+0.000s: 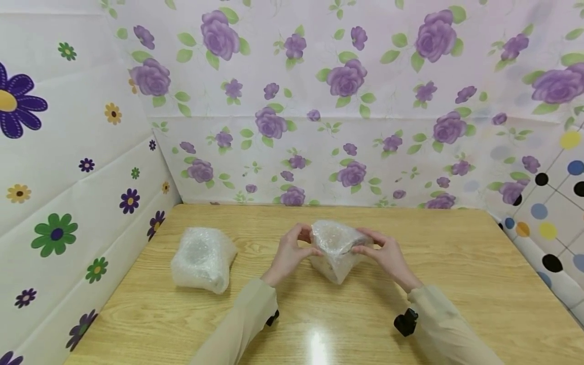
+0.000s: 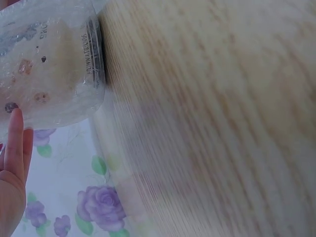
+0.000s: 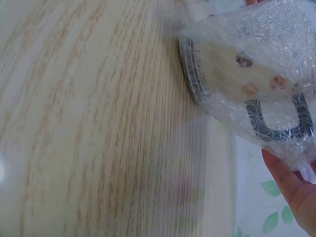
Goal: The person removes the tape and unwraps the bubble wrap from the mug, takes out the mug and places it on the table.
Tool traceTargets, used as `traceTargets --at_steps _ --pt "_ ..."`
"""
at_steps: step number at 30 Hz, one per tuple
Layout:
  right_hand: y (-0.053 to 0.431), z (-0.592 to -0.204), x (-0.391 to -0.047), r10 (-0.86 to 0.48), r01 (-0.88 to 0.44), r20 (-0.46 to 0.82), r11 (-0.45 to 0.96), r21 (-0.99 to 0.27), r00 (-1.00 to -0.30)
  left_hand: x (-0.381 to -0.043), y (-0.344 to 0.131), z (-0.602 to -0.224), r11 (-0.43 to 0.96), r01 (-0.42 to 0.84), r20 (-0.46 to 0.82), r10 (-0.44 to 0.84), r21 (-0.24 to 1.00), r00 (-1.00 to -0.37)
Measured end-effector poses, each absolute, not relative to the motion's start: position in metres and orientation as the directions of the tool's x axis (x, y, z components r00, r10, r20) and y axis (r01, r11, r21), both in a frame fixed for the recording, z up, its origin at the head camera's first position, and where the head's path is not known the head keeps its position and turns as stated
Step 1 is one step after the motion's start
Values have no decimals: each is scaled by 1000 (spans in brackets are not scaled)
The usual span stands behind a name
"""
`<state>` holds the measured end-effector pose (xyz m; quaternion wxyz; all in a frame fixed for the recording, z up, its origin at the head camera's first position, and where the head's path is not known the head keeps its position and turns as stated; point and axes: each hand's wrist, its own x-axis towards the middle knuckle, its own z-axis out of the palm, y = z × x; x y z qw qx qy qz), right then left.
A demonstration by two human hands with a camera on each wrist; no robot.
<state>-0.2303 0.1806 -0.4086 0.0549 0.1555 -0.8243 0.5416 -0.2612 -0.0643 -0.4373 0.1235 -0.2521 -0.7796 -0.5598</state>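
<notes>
A mug wrapped in bubble wrap [image 1: 335, 246] is held between my two hands near the middle of the table. Through the clear wrap show printed spots, lettering, a dark patterned band and a patterned handle [image 3: 279, 133]. My left hand [image 1: 292, 251] grips the bundle's left side, thumb in front and fingers behind. On the other side, my right hand [image 1: 385, 253] holds the wrap's edge between thumb and fingers. In the left wrist view, fingertips of the left hand [image 2: 14, 163] touch the wrap near the mug's side. The right hand [image 3: 296, 190] supports the wrap near the handle.
A second bubble-wrapped bundle [image 1: 201, 258] stands on the left of the wooden table [image 1: 150, 314]. Flower-print sheets [image 1: 274, 162] hang behind and to the left, and a dotted sheet [image 1: 552, 203] lines the right side. A black wrist camera [image 1: 406, 322] sits at my right sleeve.
</notes>
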Motion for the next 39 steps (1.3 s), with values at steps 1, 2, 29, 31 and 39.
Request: traceTargets --at_steps 1,2,29,31,39 --pt "181 -409 -231 -198 -317 259 365 -875 -945 -262 -64 -438 247 531 475 255 810 -842" --pt "181 -409 -231 -199 -317 259 364 -876 -945 -262 -64 -438 244 532 477 252 811 -842" --pt "183 -412 -235 -211 -343 284 352 -871 -935 -265 -67 -438 257 547 481 277 797 -832" --pt "186 -417 -239 -217 -342 280 352 -871 -935 -265 -67 -438 257 538 472 276 803 -837" --pt "199 -436 -254 -264 -317 230 358 -878 -937 -264 -67 -437 283 519 444 289 807 -848"
